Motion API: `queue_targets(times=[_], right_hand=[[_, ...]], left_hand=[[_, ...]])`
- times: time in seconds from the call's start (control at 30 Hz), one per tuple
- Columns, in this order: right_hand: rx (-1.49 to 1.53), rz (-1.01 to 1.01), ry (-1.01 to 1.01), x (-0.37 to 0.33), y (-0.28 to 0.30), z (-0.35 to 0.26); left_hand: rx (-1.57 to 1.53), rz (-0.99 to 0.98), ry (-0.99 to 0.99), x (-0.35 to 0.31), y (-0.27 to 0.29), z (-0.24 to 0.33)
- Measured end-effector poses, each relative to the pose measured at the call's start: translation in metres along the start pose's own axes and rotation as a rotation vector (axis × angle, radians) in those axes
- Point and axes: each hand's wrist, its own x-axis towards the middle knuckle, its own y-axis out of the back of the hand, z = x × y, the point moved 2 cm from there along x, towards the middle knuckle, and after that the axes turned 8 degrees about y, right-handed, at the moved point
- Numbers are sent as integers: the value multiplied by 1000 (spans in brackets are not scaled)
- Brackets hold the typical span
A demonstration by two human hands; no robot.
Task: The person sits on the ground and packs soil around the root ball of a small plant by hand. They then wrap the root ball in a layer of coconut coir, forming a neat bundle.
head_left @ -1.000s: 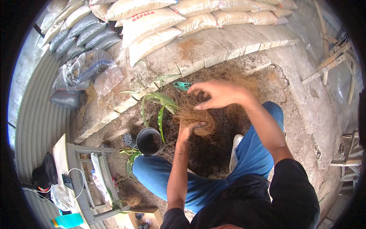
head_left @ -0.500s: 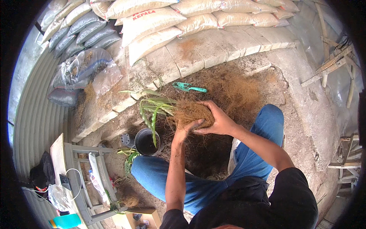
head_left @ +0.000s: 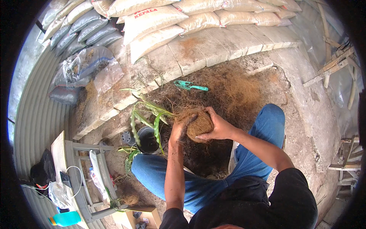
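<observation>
Between both hands I hold a plant's brown fibrous root ball (head_left: 201,126), tilted so its rounded underside shows. Its long green leaves (head_left: 157,126) hang out to the left, over a black plastic pot (head_left: 147,143) by my left knee. My left hand (head_left: 180,129) is wrapped round the leaf side of the roots, its fingers dark with soil. My right hand (head_left: 219,126) grips the opposite side, thumb beneath and fingers on top. Beyond the hands a green hand trowel (head_left: 190,85) lies on the soil.
Loose coir fibre (head_left: 244,89) and dark soil cover the ground ahead. A smaller grey pot (head_left: 127,138) stands beside the black one. Filled sacks (head_left: 156,23) are stacked on the concrete ledge (head_left: 194,57). A grey stool (head_left: 82,171) and a cardboard box (head_left: 146,215) are at lower left.
The root ball has turned in my hands, so its rounded underside now faces up more. The leaves have swung, and my left hand has shifted slightly up and left.
</observation>
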Motion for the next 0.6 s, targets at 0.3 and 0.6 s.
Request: queue_targets(times=[0.3,0.6], right_hand=[[1081,135,-735,-7,-8,-10],[864,258,-752,-2,-6,14]], left_hand=[[-244,64,110,1,24,-25],[-387,130,208,25,41,-35]])
